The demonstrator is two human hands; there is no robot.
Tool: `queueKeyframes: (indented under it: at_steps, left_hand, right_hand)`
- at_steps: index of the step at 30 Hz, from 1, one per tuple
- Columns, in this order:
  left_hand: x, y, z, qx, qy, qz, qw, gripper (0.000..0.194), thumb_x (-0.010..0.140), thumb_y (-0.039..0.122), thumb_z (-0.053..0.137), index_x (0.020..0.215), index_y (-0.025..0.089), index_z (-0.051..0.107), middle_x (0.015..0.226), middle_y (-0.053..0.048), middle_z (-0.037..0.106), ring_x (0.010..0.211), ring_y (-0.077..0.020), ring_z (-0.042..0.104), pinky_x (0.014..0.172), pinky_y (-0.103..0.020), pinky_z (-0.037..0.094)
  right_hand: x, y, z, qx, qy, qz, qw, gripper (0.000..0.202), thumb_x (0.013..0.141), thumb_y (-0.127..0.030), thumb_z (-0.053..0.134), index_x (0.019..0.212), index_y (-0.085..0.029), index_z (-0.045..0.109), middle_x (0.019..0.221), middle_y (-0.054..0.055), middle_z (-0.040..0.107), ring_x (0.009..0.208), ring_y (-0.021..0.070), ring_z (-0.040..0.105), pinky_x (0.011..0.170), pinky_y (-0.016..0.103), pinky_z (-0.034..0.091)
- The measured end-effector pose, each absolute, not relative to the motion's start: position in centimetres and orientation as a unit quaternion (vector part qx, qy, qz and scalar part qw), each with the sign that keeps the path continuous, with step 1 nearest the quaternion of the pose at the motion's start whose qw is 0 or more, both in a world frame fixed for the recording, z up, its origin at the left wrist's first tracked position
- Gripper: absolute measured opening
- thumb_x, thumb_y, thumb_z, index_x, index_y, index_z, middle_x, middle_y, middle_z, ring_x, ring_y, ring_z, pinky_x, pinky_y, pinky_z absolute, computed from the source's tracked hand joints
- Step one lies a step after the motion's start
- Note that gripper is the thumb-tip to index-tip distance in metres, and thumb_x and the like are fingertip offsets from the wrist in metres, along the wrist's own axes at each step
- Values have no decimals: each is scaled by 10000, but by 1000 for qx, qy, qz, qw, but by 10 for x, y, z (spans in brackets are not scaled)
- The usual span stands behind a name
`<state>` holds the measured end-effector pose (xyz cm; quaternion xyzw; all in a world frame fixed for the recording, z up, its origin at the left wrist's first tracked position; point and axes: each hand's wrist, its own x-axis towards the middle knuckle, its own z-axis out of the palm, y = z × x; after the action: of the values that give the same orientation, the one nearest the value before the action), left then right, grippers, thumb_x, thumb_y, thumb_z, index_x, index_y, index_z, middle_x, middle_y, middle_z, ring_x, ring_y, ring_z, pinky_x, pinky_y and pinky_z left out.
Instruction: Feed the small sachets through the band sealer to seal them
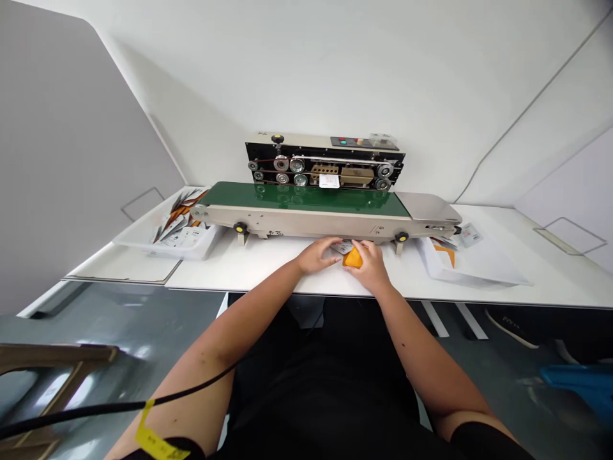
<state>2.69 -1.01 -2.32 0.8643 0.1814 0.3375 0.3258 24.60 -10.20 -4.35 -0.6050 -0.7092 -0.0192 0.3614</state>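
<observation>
The orange packet (353, 258) is above the front part of the white table (268, 263), between the two hands and in front of the machine (325, 160). The right hand (371, 267) has its fingers bent around this packet and pinches it between thumb and fingers. Just behind and to the left of it there is a pale printed piece (341, 248); I cannot tell if it is a part of the same packet. The left hand (317, 255) is at this piece, with its thumb and forefinger spread apart; if they press on it, I cannot tell.

Behind the hands, the long green belt (306, 197) lies along the machine. A small white packet (329, 181) stands upright at the machine's front, near the belt's back edge. On the left side of the table, a clear box (208, 244) holds many orange and white packets (179, 220). On the right side, a white box (483, 265) has some packets inside too. Below, on the grey floor (115, 326), a wooden stool (57, 354) is at the left.
</observation>
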Motion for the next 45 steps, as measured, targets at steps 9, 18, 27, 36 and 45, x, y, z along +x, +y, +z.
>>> queueKeyframes:
  at_steps: [9,18,27,36,45]
  left_hand:
    - [33,-10,-24,732,189,341,558,557,869,465,700,1304,166,526,895,-41,631,766,-151,617,679,-265,495]
    - [32,-12,-21,675,187,352,620,509,804,426,781,1144,192,484,922,-26,629,770,-131,637,676,-236,503]
    - [28,-19,-15,708,186,291,616,425,844,464,732,1072,164,534,786,-2,625,668,-112,597,604,-221,453]
    - [24,-10,-8,694,216,338,598,514,843,492,718,1163,187,455,759,14,640,599,-106,590,564,-217,454]
    - [23,-5,-15,707,217,334,585,490,868,502,685,1165,185,460,780,6,651,570,-88,562,538,-206,423]
  right_hand:
    - [218,-88,-38,-480,-724,117,481,710,850,-314,681,1495,-322,383,1465,109,408,1333,284,461,1115,507,417]
    - [225,-93,-39,-530,-504,386,563,562,838,-530,653,1286,-194,600,960,64,718,693,172,666,610,301,575]
    - [224,-90,-36,-535,-551,376,518,398,812,-490,672,1068,-188,709,1037,87,751,953,240,713,853,369,578]
    - [302,-67,73,-534,-510,301,604,280,795,-414,735,932,-176,684,838,32,700,682,132,644,586,224,525]
    - [379,24,115,-595,-244,251,724,242,816,-172,654,1046,-147,585,596,-35,584,382,68,494,351,147,398]
